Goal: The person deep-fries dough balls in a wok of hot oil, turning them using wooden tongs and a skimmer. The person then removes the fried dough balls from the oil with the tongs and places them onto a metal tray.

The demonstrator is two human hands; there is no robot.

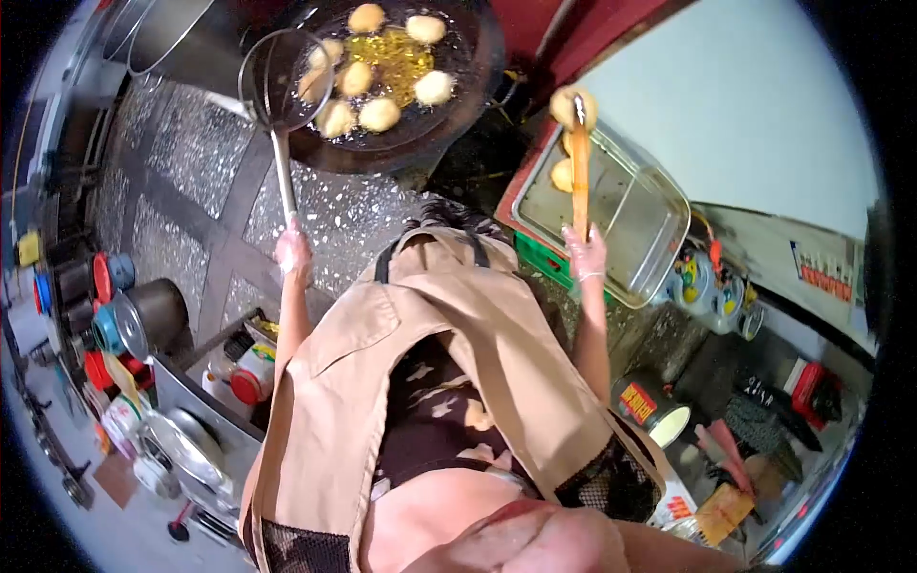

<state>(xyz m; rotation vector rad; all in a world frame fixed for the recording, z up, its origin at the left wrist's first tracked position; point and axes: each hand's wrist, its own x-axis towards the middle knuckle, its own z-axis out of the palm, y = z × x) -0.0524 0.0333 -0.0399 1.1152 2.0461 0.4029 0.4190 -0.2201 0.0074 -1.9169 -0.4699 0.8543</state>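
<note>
Beyond the tan apron (382, 306), the left hand (293, 250) has its fingers wrapped round a long-handled strainer (284, 177); the right hand's (586, 253) are clamped on tongs (581, 177). These hold a dough ball (561, 107) by the rectangular tray's (659, 201) far end. Farther, more balls (380, 115) sit in a wok (411, 159) of oil.

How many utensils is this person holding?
2: a strainer in the left hand, near the wok, and tongs in the right hand, with a dough ball at their tip. Neither is hidden.
</note>
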